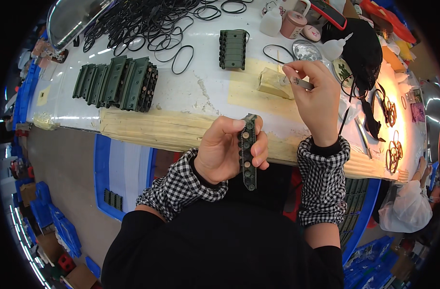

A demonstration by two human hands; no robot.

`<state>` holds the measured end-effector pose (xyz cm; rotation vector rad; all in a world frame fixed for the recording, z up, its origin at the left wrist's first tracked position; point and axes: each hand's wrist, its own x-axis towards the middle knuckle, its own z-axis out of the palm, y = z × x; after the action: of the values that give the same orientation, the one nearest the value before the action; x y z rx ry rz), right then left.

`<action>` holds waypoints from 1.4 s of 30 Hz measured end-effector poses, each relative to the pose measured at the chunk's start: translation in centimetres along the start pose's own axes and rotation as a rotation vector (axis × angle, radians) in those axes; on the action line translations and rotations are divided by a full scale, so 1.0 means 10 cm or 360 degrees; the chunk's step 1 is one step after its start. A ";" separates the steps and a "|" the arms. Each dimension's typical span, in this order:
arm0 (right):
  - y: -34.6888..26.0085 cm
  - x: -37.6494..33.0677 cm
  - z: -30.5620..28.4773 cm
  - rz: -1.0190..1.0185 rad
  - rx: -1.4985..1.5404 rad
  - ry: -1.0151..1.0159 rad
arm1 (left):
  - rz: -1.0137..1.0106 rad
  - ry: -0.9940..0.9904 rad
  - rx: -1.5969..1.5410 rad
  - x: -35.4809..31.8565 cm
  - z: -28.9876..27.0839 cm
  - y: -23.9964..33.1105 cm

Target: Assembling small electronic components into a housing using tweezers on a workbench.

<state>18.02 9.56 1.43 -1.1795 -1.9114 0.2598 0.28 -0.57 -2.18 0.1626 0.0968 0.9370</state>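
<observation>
My left hand (225,147) is closed round a dark green toy tank lower hull (248,154), held on edge so a row of road wheels, some tan-centred, faces up. My right hand (316,94) pinches a slim grey-handled tool (304,84) whose tip reaches toward a block wrapped in yellow tape (275,83); whether the tip touches it I cannot tell. Beyond, a single green hull (233,49) lies on the white table (181,91). A row of similar green hulls (116,84) leans together on the left.
Black rubber loops (152,24) are heaped at the back left. At the back right stand a pink cup (293,24), a white squeeze bottle (271,21) and a phone (329,13). Tweezers (363,137) lie at right. Blue trays (102,168) with green parts flank my lap. Another person (407,206) sits at right.
</observation>
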 end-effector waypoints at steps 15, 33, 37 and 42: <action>-0.63 -0.45 -0.09 0.0509 0.1657 -0.0034 | 0.0006 0.0027 0.0043 -0.01 0.02 -0.03; -0.76 -0.46 -0.10 0.0609 0.1610 -0.0091 | 0.0030 0.0052 0.0080 -0.05 0.03 -0.04; -0.72 -0.46 -0.08 0.0549 0.1550 -0.0055 | 0.0027 0.0020 0.0083 -0.05 0.03 -0.04; -0.71 -0.46 -0.06 0.0525 0.1596 -0.0026 | 0.0027 0.0008 0.0080 -0.03 0.02 -0.04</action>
<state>14.86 1.90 3.17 -0.7584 -1.2662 1.2351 0.41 -1.09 -2.10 0.2080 0.1237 0.9526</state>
